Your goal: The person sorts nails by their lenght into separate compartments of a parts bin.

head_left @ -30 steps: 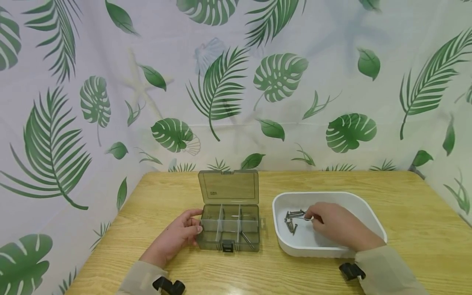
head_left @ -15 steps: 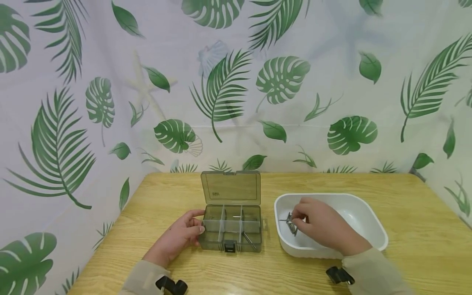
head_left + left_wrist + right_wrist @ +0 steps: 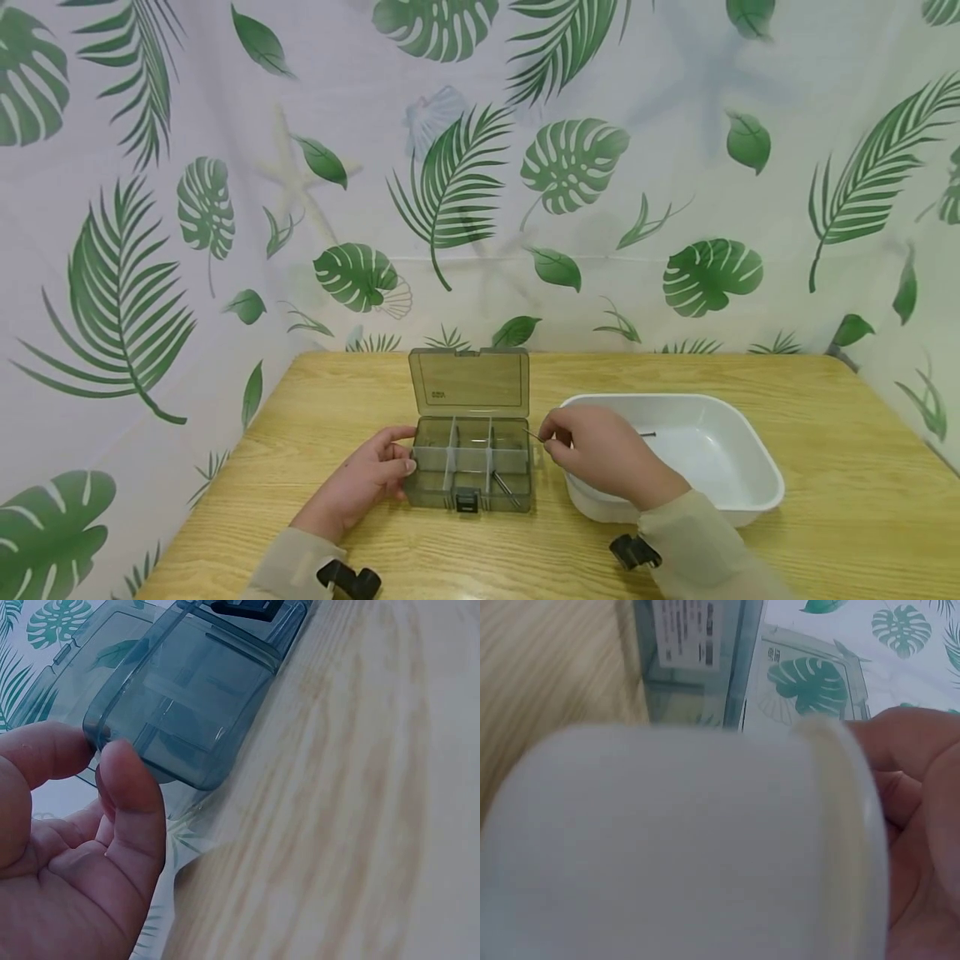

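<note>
A clear grey plastic compartment box [image 3: 467,457] stands on the table with its lid [image 3: 470,382] raised at the back. My left hand [image 3: 362,479] grips the box's left end between thumb and fingers; the left wrist view shows the thumb [image 3: 131,784] at its corner. My right hand [image 3: 600,450] pinches a thin metal screw [image 3: 532,434] beside the box's right end, its tip pointing left toward the back right compartment. Several screws [image 3: 506,489] lie slanted in the front right compartment. In the right wrist view, the white tray's wall hides the right fingertips.
A white tray [image 3: 720,467] stands right of the box, under my right forearm. One screw [image 3: 647,434] shows inside it; the hand covers the tray's left part. The wooden table [image 3: 450,558] meets leaf-patterned cloth at the back and left.
My right hand has moved left from inside the tray, over its left rim, to the box's right side with the screw in its fingers. My left hand keeps its grip on the box.
</note>
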The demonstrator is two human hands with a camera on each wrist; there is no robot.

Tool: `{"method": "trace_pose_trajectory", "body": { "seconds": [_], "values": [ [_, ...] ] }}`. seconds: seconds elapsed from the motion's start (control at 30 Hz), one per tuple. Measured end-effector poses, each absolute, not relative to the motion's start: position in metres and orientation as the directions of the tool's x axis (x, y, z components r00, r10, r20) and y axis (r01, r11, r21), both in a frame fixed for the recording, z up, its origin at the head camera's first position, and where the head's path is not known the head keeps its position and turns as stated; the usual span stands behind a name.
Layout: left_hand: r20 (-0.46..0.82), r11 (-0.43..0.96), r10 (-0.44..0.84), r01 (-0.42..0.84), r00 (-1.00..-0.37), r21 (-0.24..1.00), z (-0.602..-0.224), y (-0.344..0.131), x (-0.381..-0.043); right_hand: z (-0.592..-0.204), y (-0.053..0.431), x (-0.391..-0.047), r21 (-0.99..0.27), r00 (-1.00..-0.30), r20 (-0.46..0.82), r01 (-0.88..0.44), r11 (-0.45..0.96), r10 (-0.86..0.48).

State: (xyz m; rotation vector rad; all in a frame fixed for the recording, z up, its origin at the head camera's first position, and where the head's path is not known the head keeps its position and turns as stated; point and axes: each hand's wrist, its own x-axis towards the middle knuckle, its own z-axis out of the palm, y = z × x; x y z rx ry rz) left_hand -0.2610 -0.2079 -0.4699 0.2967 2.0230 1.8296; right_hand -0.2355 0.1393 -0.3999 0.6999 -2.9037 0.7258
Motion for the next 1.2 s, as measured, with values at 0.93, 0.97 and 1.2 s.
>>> {"method": "trace_pose_trajectory", "body": {
  "seconds": [0.93, 0.97, 1.2],
  "values": [
    [-0.148, 0.117, 0.408, -0.109, -0.901, 0.987, -0.471, -0.208, -0.260, -0.406, 0.097, -0.261, -0.443, -0.954, 0.106, -0.297, 0.846, -0.279],
    [-0.149, 0.117, 0.408, -0.110, -0.901, 0.987, -0.471, -0.208, -0.260, -0.405, 0.098, -0.260, -0.444, -0.955, 0.110, -0.297, 0.846, -0.277],
    [-0.153, 0.119, 0.406, -0.113, -0.901, 0.986, -0.471, -0.208, -0.261, -0.400, 0.112, -0.254, -0.426, -0.950, 0.146, -0.312, 0.850, -0.276]
  ]
}}
